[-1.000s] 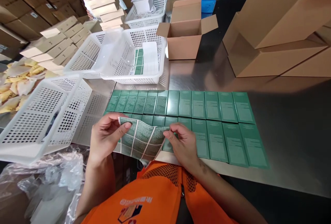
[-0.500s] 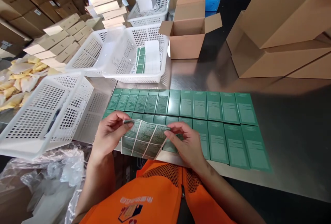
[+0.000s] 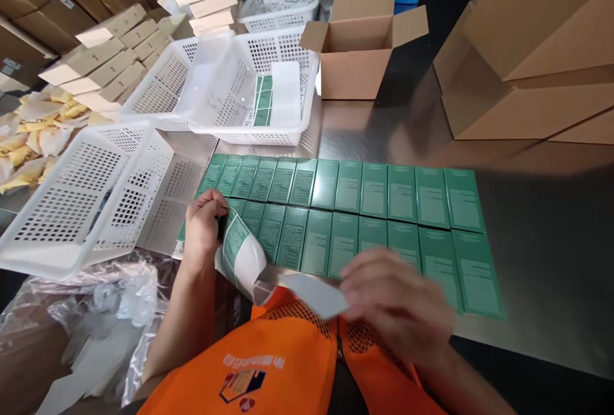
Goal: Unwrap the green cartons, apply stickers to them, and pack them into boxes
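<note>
Your left hand (image 3: 204, 223) sits at the near left corner of the steel table (image 3: 542, 223), thumb and fingers pinched on the top edge of a label sheet (image 3: 240, 255) — the sheet curls down and toward you, its green printed labels showing on one side and its white backing on the other, and it hangs over the table's near edge just above your orange vest (image 3: 268, 364). Your right hand (image 3: 398, 303) is blurred over the near edge, beside the front row of green boxes (image 3: 364, 210); a pale strip (image 3: 316, 293) lies at its fingertips, but whether the fingers pinch it you cannot tell. The boxes lie flat in two rows, side by side and touching, across the middle of the table, printed panels up. Off the left end of the rows a white basket (image 3: 81, 197) is tipped on its side, with crumpled clear plastic (image 3: 96, 313) below it. Toward the far left of the table a second basket (image 3: 259, 92) holds a green label sheet and clear wrap. Behind it stands an open carton (image 3: 355, 57), and bigger cartons (image 3: 522, 50) fill the far right corner. Tan boxes (image 3: 103, 60) are stacked at far left.
</note>
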The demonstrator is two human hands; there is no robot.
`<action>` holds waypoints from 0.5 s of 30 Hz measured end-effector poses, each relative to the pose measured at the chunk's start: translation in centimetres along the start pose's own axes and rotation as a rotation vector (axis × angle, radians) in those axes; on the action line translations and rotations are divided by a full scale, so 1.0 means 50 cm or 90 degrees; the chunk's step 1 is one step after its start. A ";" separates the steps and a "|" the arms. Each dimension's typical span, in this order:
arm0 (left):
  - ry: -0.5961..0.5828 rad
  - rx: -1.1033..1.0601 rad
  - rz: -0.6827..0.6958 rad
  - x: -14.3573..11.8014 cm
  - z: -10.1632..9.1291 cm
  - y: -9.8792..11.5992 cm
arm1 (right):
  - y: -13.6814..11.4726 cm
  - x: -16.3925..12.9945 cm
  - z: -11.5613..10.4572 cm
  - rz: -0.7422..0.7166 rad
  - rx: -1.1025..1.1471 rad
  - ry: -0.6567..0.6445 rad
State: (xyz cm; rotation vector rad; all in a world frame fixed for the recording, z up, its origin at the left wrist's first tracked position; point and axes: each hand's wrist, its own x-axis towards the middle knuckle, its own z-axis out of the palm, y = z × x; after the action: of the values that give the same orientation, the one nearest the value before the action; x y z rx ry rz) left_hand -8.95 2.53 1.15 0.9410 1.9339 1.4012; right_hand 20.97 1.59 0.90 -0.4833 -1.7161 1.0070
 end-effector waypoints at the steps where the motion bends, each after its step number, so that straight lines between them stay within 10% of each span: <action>1: -0.059 0.006 -0.006 -0.011 0.003 -0.002 | 0.005 0.013 -0.014 0.072 -0.015 0.059; 5: -0.426 0.071 -0.064 -0.075 0.031 0.001 | 0.054 0.061 -0.041 0.377 -0.096 0.070; 8: -0.592 0.187 -0.060 -0.111 0.050 0.006 | 0.094 0.071 -0.034 0.442 -0.077 -0.022; 15: -0.578 0.357 -0.001 -0.121 0.070 -0.010 | 0.115 0.061 -0.004 0.495 -0.033 -0.057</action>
State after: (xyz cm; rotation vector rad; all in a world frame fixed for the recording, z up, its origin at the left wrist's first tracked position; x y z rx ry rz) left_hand -2.73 -0.49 -0.11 1.4864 1.5718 0.2589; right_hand 19.16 7.14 -1.96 -1.2093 -1.6532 1.5401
